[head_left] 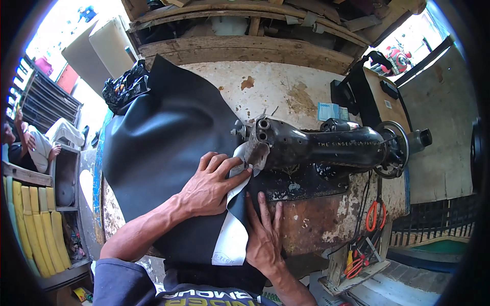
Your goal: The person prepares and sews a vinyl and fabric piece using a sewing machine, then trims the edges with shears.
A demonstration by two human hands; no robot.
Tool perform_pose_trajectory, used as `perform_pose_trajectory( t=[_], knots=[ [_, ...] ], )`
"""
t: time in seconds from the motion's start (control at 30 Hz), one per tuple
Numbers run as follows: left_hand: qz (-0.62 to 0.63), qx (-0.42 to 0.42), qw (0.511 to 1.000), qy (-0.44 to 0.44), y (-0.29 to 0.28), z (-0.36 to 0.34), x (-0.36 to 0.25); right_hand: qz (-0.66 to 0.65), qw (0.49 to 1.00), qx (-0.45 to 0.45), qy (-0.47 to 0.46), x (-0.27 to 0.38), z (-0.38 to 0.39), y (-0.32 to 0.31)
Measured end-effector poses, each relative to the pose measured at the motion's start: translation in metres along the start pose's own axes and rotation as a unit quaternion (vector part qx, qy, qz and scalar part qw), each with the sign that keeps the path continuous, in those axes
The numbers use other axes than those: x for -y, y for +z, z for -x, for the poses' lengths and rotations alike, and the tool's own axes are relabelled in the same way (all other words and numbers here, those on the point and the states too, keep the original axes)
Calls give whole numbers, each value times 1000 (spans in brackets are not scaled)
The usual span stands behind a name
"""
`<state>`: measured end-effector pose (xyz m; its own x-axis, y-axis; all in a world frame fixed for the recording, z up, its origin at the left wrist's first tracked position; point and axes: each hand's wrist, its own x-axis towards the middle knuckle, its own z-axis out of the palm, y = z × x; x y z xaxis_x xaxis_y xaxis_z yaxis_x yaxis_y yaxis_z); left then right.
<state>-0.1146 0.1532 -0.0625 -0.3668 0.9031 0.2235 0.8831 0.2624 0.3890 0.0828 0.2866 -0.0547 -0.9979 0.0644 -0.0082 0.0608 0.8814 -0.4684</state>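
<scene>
A large sheet of black leatherette point(158, 143) with a white underside lies across a worn table point(301, 92) and runs under the head of an old black sewing machine point(316, 145). My left hand point(209, 186) presses flat on the sheet, fingertips close to the needle area. My right hand point(263, 229) rests flat on the sheet's folded edge point(232, 234), near the table's front. Neither hand grips anything.
Orange-handled scissors point(375, 214) and small tools hang at the table's right front. A black box point(372, 94) and a blue packet point(329, 109) sit behind the machine. Wooden planks point(245, 48) lie at the back. A person point(35, 145) sits at far left beside yellow foam pieces point(35, 229).
</scene>
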Motion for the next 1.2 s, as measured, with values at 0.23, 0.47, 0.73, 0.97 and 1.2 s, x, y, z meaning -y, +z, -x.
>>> perform_pose_trajectory(
  t=[0.23,0.47,0.73,0.97,1.2],
  knots=[
    [10,2,999,40,-3,-3,11,5,998,-52,23,9,-6,2],
    [61,-9,998,24,-10,-1,7,-76,980,-171,-70,16,-5,-3],
    [35,-19,997,68,-16,16,5,-248,954,-163,32,41,25,3],
    [-35,31,995,83,-5,6,10,-197,978,-57,-41,37,19,-6],
    [37,16,999,17,-8,8,-7,51,985,42,-162,-5,7,-8]
  ],
)
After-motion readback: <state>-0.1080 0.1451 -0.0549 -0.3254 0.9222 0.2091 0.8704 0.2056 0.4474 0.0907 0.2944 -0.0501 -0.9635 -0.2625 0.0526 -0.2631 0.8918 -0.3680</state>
